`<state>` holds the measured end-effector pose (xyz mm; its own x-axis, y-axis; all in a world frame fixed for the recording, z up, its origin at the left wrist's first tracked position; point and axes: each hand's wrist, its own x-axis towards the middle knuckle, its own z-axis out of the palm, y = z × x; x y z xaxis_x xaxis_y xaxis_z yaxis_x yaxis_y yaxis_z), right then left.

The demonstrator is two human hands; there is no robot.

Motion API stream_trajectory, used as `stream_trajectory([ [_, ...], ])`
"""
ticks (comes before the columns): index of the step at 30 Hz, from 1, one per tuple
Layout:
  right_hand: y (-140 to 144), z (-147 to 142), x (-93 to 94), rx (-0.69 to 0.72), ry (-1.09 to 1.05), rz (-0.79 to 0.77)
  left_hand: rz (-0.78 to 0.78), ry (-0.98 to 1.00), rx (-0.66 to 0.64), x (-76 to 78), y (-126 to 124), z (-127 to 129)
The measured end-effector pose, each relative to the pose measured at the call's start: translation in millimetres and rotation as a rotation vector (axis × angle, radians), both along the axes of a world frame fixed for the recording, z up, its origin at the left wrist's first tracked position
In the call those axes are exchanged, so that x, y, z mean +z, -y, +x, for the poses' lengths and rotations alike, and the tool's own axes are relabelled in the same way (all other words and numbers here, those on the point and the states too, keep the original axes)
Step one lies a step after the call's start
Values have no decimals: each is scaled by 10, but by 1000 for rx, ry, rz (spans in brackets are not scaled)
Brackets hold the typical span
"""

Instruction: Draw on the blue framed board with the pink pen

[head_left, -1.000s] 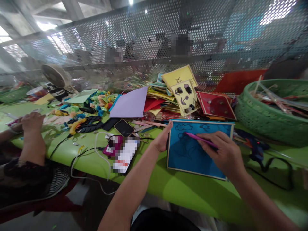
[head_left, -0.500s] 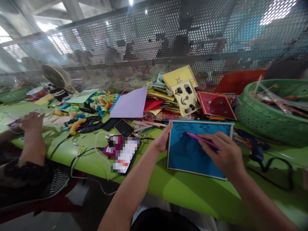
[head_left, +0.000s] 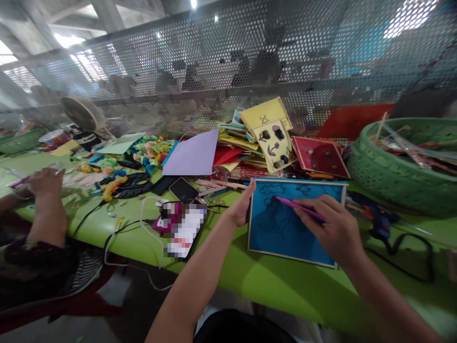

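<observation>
A blue framed card (head_left: 296, 238) with pale strips along its edges lies tilted on the green table. Dark line drawings show on it: a cloud, small shapes near the top and a larger figure below. My left hand (head_left: 243, 205) grips the card's left edge, thumb on the frame and the other fingers mostly hidden behind it. In my right hand (head_left: 330, 224) is a pink-purple pen (head_left: 302, 208), pinched between thumb and fingers, its tip at the drawing in the upper left part of the card.
Right of the card are a glue gun (head_left: 380, 216) with a black cord and a green basket (head_left: 400, 176) of sticks. Behind lie yellow cards (head_left: 273, 145) and a red framed card (head_left: 321, 157). Phones, scissors and cables lie left, near another person's hand (head_left: 46, 181).
Hardly anything differs. The pen tip has shifted very slightly to the left on the drawing, and both hands keep their hold.
</observation>
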<state>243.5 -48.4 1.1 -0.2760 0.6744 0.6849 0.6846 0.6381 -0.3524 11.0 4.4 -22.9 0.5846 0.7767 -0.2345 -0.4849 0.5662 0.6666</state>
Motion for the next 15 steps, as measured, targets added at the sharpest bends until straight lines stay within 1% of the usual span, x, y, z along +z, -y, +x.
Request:
stream_trajectory([
  [3,-7,-1,-21,13,9,2,-17,-39,22,45,21,12],
  [7,-5,-17,-37,25,28,15,-37,-14,7,73,27,20],
  [10,-3,-25,-43,21,38,25,-35,-9,4,46,13,13],
  [15,2,-21,-23,3,19,16,45,13,-31,-15,-7,-17],
])
